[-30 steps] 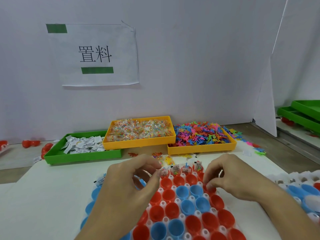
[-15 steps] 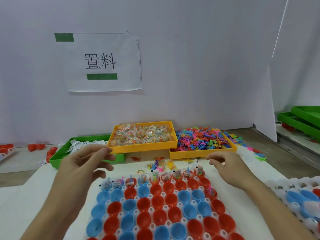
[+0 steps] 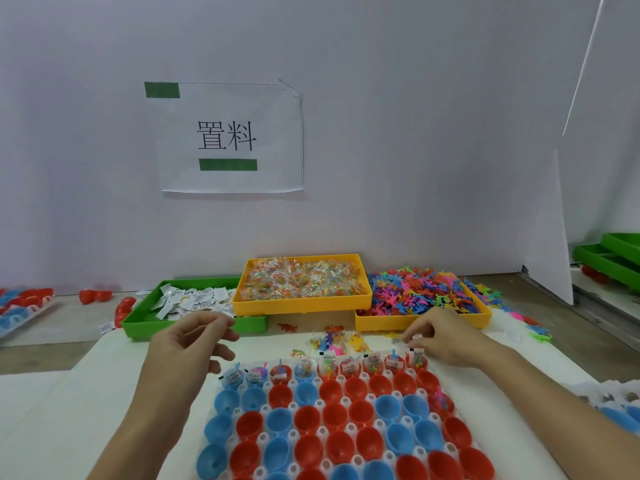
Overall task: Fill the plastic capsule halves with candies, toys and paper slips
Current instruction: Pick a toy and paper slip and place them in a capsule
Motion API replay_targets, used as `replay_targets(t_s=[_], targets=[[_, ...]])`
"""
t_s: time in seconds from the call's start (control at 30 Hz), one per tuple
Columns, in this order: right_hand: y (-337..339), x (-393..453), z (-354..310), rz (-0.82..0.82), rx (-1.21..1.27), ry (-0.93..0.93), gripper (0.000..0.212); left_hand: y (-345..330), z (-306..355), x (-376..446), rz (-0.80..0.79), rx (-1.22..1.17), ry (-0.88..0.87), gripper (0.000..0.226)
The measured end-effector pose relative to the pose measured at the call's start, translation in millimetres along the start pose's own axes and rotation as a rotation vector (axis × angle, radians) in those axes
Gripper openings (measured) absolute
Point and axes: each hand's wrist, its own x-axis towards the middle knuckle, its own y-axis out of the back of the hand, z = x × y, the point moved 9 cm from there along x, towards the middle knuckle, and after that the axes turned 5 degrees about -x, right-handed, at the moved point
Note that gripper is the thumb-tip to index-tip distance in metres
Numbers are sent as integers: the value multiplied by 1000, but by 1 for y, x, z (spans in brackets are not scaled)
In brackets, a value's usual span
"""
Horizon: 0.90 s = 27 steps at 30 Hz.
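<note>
Far row of capsule halves (image 3: 325, 368) filled with candy, toys and slips; one more at right (image 3: 440, 401); the rest bare. Left hand (image 3: 187, 348) loosely curled, holding nothing, near slip tray (image 3: 145, 318). Right hand (image 3: 440, 339) curled by loose pile (image 3: 336, 341); grasp unclear.

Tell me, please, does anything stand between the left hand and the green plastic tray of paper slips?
Nothing visible does: the left hand hovers just in front of the green plastic tray, with only bare white table surface below.
</note>
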Motion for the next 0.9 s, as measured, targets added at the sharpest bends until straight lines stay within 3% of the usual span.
replay_targets(t_s=[0.33,0.6,0.77,0.9], targets=[[13,-12,10,83,27,-76,14,-5,0,-2,-17,50,-10,14],[29,-65,31,418,403,-262,12,-11,4,-6,-47,64,-37,15],[32,-81,27,512,650,-269,6,-17,2,-6,-68,102,-49,17],[39,-85,30,553,649,-274,6,-18,2,-7,-69,118,-55,18]])
